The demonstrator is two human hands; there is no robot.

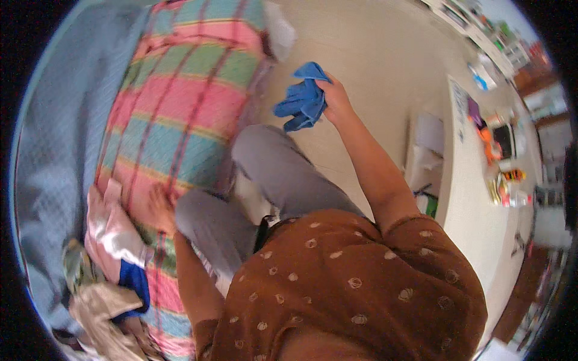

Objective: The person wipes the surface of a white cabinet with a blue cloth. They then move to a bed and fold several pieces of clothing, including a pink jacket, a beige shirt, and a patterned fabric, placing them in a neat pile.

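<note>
A crumpled blue cloth [301,101] hangs from my right hand [336,99], whose fingers are closed on its edge out over the floor. My left hand [162,207] rests with fingers apart on a striped pink, green and blue bed cover [198,104], beside my left knee. Close to that hand lies a pale pink garment [113,221], with a dark blue cloth [134,286] and a beige garment [104,311] heaped below it. The image is somewhat blurred around both hands.
Along the far left runs a blue-grey quilted surface [58,149]. A long white table or counter [474,203] at the right carries a tray, bottles and an orange item. Under it are shelves [426,158] with things on them. White fabric [279,31] hangs past the cover's far end.
</note>
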